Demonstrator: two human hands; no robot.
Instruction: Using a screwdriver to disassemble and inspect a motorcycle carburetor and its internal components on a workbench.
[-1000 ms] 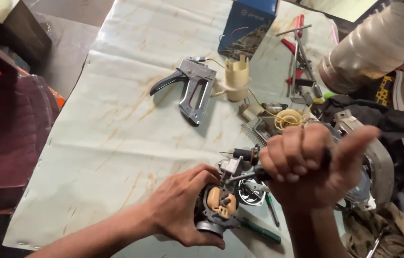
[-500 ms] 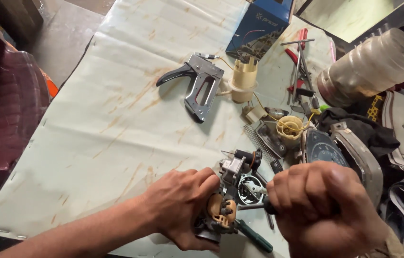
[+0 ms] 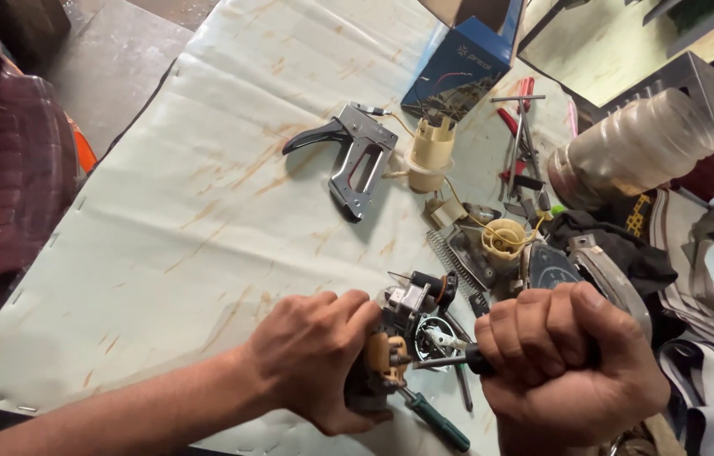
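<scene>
A small electric motor assembly [image 3: 395,350], with copper-coloured windings and a metal frame, is clasped on the table covering [image 3: 205,211] by the left hand [image 3: 310,359], whose fingers [image 3: 348,312] are wrapped closed over its near side; it is judged stiff and fairly heavy for its bulk, with thin wires and terminals that would be fragile, so the frame is the safer place to be gripped. The right hand [image 3: 564,355] is clenched into a full fist round the dark handle of a screwdriver [image 3: 450,361], whose shaft is pointed from the knuckles toward the motor. Just below the left fingertips a green-handled screwdriver [image 3: 433,420] lies flat. Beyond the fingers, well apart, a metal staple gun [image 3: 355,165] and a cream plastic part [image 3: 430,154] with wires are seen; farther still an open blue cardboard box [image 3: 466,67], its contents not discernible. Beyond the right knuckles a clear plastic jar [image 3: 635,152] lies on its side; what it holds cannot be told.
</scene>
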